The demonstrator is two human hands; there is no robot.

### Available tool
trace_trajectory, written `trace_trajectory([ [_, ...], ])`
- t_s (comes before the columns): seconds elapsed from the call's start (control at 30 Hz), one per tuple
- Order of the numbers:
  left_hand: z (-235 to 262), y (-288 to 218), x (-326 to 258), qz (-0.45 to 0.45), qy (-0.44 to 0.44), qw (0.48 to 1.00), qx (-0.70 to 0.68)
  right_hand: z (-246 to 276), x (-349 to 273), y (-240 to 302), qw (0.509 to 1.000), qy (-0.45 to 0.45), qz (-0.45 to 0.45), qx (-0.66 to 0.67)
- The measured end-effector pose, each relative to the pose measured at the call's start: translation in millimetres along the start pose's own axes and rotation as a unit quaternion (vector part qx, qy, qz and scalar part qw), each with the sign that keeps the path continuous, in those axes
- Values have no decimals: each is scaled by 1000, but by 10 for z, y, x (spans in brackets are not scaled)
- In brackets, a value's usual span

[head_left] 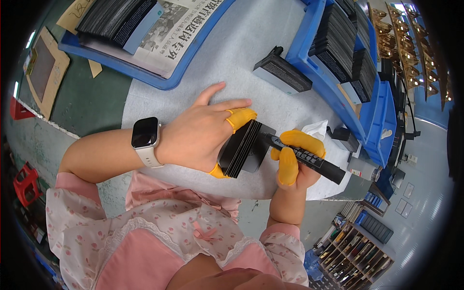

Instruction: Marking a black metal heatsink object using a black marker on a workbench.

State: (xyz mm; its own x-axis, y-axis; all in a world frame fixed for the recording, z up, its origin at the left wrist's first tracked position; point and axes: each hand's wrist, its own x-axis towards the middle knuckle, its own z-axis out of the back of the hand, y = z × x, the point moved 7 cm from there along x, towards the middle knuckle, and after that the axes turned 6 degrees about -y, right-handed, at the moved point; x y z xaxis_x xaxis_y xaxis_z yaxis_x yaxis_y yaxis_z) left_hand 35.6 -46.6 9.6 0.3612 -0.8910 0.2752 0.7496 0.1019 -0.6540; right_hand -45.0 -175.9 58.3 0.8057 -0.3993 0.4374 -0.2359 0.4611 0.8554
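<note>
Yellow finger cots cover some fingertips of both hands. My left hand (195, 133), with a watch (145, 133) on its wrist, grips a small stack of thin black plates (240, 150) between thumb and fingers. Beneath and to the right of the stack shows a flat dark piece (258, 157). My right hand (299, 159) is closed round a thick black marker pen (314, 162). The pen slants, its tip end at the right edge of the stack; whether the tip touches a plate I cannot tell.
A blue tray (166, 83) at the far left holds newspaper (169, 29) and a row of black plates (113, 21). Blue bins (302, 46) at the right hold more rows. A black block of plates (282, 72) stands on the pale cloth (227, 58). Crumpled white tissue (316, 129) lies beyond my right hand.
</note>
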Motion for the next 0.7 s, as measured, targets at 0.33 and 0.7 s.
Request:
trace_trajectory([
  [0.33, 14, -2, -5, 6, 4, 1000, -4, -17, -98, 17, 994, 106, 12, -22],
  [0.7, -5, 15, -7, 23, 26, 999, -18, -44, -119, 100, 993, 121, -5, -6],
])
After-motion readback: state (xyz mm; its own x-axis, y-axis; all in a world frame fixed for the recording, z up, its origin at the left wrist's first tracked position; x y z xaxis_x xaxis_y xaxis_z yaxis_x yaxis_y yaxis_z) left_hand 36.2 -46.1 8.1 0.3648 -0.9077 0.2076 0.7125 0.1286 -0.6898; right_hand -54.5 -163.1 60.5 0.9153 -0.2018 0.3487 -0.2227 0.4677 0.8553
